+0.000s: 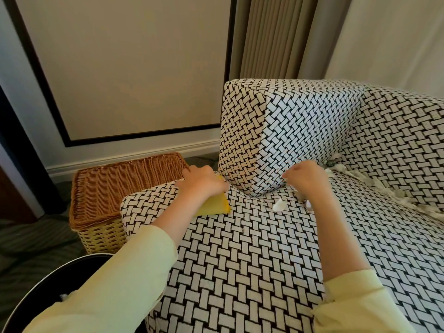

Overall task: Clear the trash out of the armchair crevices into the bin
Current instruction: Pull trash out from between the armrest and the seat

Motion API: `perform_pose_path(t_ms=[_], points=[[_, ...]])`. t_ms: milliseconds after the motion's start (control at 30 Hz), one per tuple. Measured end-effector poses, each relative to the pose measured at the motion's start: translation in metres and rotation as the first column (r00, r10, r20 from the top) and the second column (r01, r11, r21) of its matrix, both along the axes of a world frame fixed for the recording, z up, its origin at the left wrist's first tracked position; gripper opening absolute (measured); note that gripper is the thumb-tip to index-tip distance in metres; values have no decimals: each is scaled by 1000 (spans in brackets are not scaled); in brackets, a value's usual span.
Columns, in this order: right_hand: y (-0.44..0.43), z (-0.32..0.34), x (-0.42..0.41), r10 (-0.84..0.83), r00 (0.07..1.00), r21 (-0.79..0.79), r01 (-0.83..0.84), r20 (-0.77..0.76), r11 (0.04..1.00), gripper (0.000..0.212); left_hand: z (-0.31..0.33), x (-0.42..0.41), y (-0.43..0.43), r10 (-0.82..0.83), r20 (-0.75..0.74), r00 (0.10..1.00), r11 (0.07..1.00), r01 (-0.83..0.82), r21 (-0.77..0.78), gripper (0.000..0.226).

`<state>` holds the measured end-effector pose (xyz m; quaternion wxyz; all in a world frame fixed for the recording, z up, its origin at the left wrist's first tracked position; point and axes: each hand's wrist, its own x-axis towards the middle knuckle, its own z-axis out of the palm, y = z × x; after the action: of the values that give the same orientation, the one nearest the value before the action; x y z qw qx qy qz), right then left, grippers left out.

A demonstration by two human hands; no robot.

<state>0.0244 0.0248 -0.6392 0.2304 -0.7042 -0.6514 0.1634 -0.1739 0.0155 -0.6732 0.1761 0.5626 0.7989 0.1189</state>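
Note:
The armchair (252, 248) has a black-and-white woven cover. My left hand (204, 183) presses down on a yellow cloth (213, 205) at the seat's front left corner. At the foot of the left armrest (288, 131), my right hand (305, 179) has its fingers curled down at the crevice; what they pinch is hidden. A white paper scrap (278, 205) lies on the seat just left of that wrist, and small grey crumpled bits (306, 203) lie under it. More white and grey trash (374, 186) is strung along the back crevice. The black round bin (36, 292) is at the bottom left.
A brown wicker basket (108, 188) with a lid stands on the floor against the chair's left side. Behind it are a panelled wall (132, 68) and beige curtains (276, 37). My pale yellow sleeves cover part of the bin and the seat's front.

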Motion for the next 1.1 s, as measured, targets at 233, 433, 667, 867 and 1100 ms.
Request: perform_pose_path(t_ms=[233,433,667,867,1100], points=[[17,-33,1,22,935,-158,36,355,987,93,-6,49,-15,-581,-243,777,754,626,199,22],[39,-54,-5,-26,895,-165,110,446,980,96,-18,86,5,-561,-125,818,819,571,63,52],[67,-60,-7,-76,817,-201,230,572,952,89,-20,101,23,-532,100,841,842,538,-45,76],[81,-66,-8,-167,761,-93,286,627,954,61,-27,103,20,-520,118,846,852,523,8,72],[94,-70,-5,-242,825,-12,288,511,958,46,-32,106,19,-493,89,866,869,485,99,58]])
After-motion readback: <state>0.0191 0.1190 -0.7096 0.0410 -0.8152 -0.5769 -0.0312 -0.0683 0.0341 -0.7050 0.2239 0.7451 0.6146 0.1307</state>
